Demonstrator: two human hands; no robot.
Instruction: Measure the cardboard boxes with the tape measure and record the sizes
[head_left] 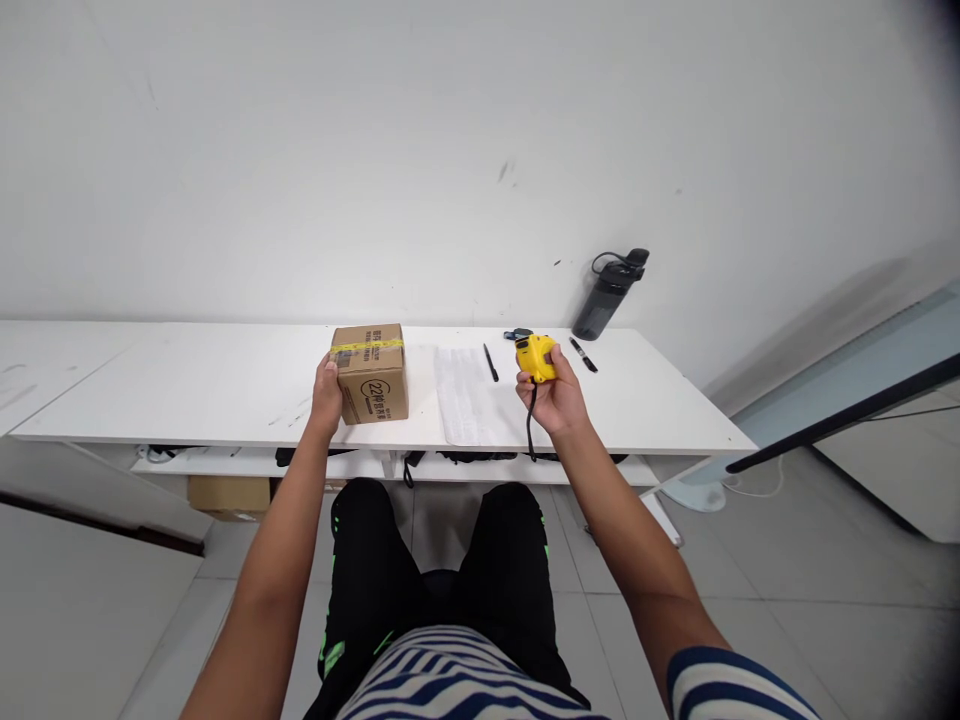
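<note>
A brown cardboard box (386, 393) with dark printing stands on the white table, a yellow strip running across its upper part. My left hand (327, 397) grips its left side, the thumb near the front edge and the other fingers partly hidden. Above the table's right part, my right hand (562, 398) is closed around a yellow tape measure (537, 357), whose black wrist strap (531, 425) dangles down. No blade is seen coming out of it. Between the hands lies a white sheet of paper (466, 400), with a black pen (490, 362) at its upper right.
A dark water bottle (604, 305) stands near the wall at the back right. A black-and-white marker (583, 354) lies in front of it, and a small dark blue item (517, 333) sits behind the tape measure. Under the white tabletop (247, 385), a shelf (232, 462) holds dark things.
</note>
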